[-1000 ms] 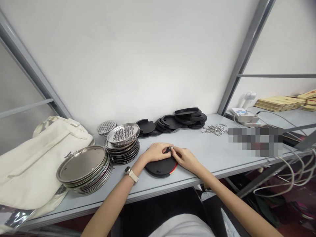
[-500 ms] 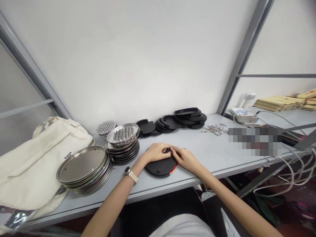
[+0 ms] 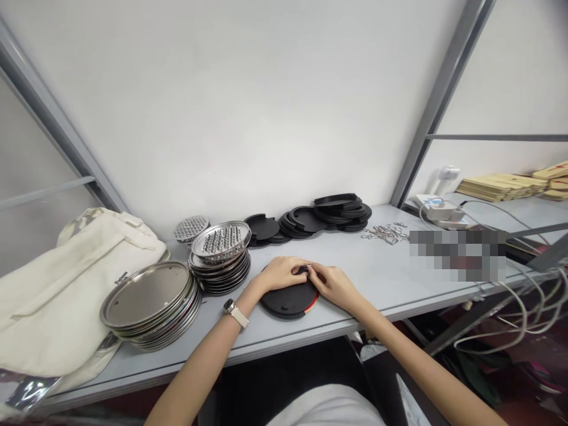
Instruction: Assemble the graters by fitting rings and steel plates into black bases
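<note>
A round black disc [image 3: 286, 303] lies on the grey table in front of me, with a red and yellow strip showing along its right edge. My left hand [image 3: 284, 273] rests over the disc's far left side, thumb and fingers pinched together near the far rim. From the right, my right hand [image 3: 331, 285] meets it there, its fingertips closed against the left ones. A tiny pale or metallic bit shows between the fingertips, too small to name. Behind the disc stands a row of stacked black discs [image 3: 310, 219] with notched rims.
Left are a stack of metal discs [image 3: 148, 296], graters [image 3: 222, 239] on another stack, and cream cloth [image 3: 75, 278]. Small metal hooks [image 3: 386, 234] lie heaped at the right. Beyond the metal upright [image 3: 437, 112] are white cables [image 3: 526, 313] and a pile of wooden pieces [image 3: 497, 184].
Almost nothing differs. Both hands stay pinched at the disc's far rim, with only a very slight shift of the fingers and the view.
</note>
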Motion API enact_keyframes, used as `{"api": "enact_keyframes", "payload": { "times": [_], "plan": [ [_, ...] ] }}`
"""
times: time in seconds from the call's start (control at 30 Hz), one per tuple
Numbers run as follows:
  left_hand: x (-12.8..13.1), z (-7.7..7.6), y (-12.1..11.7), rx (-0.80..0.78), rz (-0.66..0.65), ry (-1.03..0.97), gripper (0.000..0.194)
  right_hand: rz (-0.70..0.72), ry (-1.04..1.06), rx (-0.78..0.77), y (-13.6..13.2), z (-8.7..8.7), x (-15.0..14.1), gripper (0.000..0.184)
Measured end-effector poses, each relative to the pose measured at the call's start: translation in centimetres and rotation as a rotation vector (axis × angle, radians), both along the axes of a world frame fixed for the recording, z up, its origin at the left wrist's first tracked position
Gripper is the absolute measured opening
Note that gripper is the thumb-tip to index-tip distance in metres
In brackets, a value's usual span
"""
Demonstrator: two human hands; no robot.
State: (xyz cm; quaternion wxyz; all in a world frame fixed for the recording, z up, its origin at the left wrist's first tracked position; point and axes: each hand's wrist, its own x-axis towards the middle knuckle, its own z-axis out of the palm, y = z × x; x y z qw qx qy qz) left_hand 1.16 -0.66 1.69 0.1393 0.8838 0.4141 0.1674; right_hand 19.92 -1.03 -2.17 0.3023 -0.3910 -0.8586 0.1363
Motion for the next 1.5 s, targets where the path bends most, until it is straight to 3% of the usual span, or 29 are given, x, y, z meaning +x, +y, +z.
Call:
{"api": "enact_keyframes", "payload": {
  "times": [0.37, 0.7, 0.83, 1.0, 1.2, 1.5],
  "plan": [
    [-0.05, -0.16, 0.1, -0.021, 0.002, 0.022, 0.022, -0.017, 0.026, 0.034, 0.08, -0.23, -0.01, 0.026],
    [0.1, 0.1, -0.1, 0.07, 0.039, 0.058, 0.026, -0.063, 0.092, 0.022, -0.03, 0.09, 0.03, 0.028],
    [0.07, 0.02, -0.21, 0.064, 0.058, 0.033, 0.038, -0.013, 0.032, -0.012, 0.28, -0.22, 0.04, 0.029],
    [0.04, 0.07, -0.26, 0.077, 0.021, 0.035, 0.027, 0.034, 0.046, -0.036, 0.25, -0.18, 0.05, 0.032],
    [0.02, -0.03, -0.2, 0.025, 0.089, 0.016, 0.046, 0.004, -0.005, -0.043, 0.24, -0.08, -0.02, 0.031],
    [0.02, 0.0, -0.2, 0.046, 0.07, 0.039, 0.023, -0.02, -0.012, -0.024, 0.29, -0.09, -0.09, 0.031]
  ]
}}
